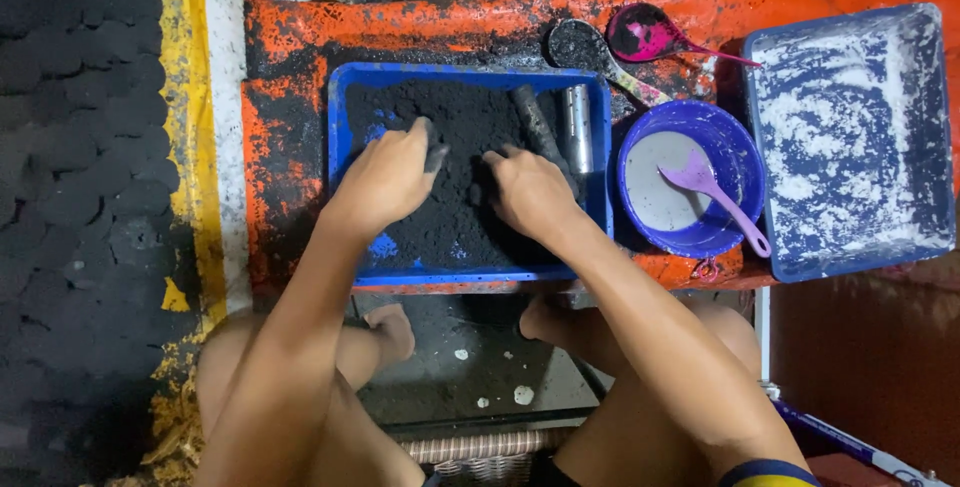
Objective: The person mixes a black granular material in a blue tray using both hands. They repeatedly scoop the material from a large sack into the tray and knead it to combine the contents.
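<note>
Both hands were down in the black powder (455, 137) filling the blue tray (340, 127): the left hand (385, 179) lay with fingers curled and pressed into it, pinching what looked like a dark lump at the fingertips, though soot made that hard to tell; the right hand (528, 192) rested close beside it, fingers bent into the same heap, clamped on nothing I could make out. Just past the right hand a metal tube (577, 127) lay along the tray's far side. Beyond stood a purple bowl (735, 162) with a lilac spoon (712, 193), and a second blue tray dusted white (850, 137).
</note>
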